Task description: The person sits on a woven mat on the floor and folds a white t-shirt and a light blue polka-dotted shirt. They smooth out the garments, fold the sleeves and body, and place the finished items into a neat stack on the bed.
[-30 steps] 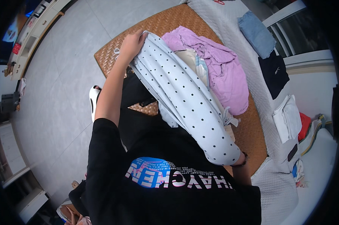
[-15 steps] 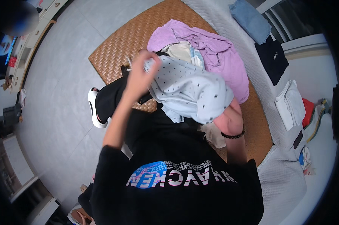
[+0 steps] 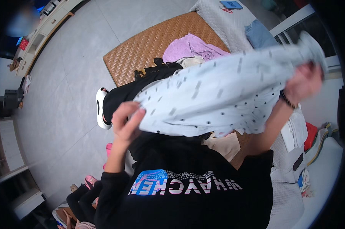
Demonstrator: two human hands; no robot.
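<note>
A pale blue-white garment with dark spots point(image 3: 203, 95) is stretched out in the air across my lap, blurred by motion. My left hand point(image 3: 127, 121) pinches its left end between thumb and fingers. At the other end, my right hand point(image 3: 304, 84), also smeared, grips a bunched part of the cloth, raised over the sofa side. Whether it is a shirt or trousers I cannot tell. Behind it, partly covered, lie a lilac cloth point(image 3: 184, 47) and a cream cloth point(image 3: 191, 62) on the woven mat point(image 3: 142, 45). A beige cloth point(image 3: 226, 144) lies beside my lap.
To the right runs a grey quilted sofa point(image 3: 212, 26) with a tablet-like device point(image 3: 231, 5), folded blue denim point(image 3: 260, 33), folded white cloth point(image 3: 294, 131) and a red cloth point(image 3: 310, 135). Another person's dark-clothed legs point(image 3: 82, 200) show at lower left. A white cabinet point(image 3: 50, 23) stands far left.
The spotted garment has gone from bunched around my right hand to spread wide. My right hand has come out of it and moved up and right; my left hand has lowered. The view has shifted.
</note>
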